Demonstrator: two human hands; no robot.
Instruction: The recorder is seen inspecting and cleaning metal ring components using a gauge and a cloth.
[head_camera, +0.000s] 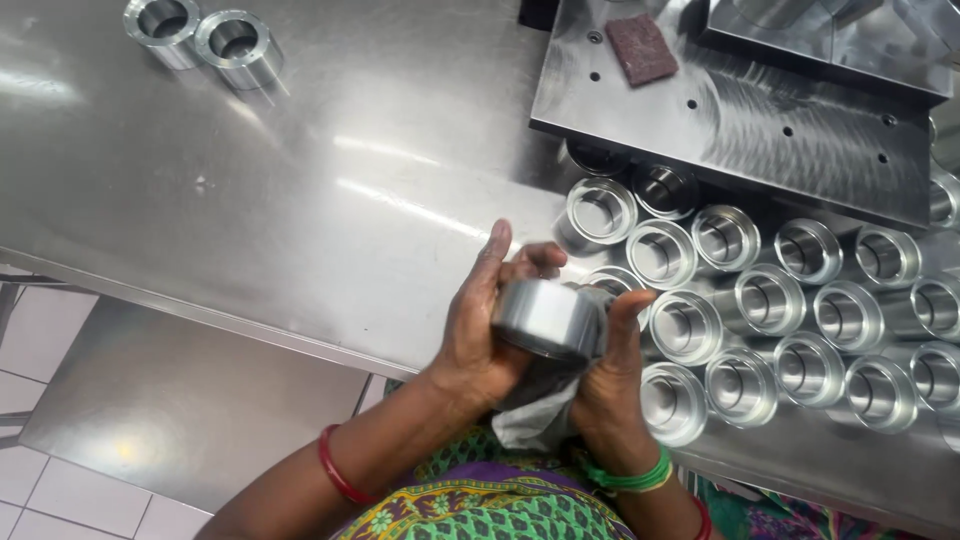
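Both hands grip one metal ring (545, 318): the left hand (480, 335) curls around its near side, the right hand (610, 375) presses a grey cloth (535, 415) under it, half hidden between the palms. Right of the hands stand hollow metal rings (770, 300) in rows, some cut off at the frame edge or tucked beneath a steel plate (740, 125).

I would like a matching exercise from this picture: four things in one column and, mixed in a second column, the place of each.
Things:
1. metal ring
2. abrasive pad
3. grey cloth
4. pair of rings

Places:
A. on the thick steel plate
B. far left corner of the table
C. between the left hand and the right hand
D. hanging below the held ring, against the right palm

Pairs: 1-C, 2-A, 3-D, 4-B
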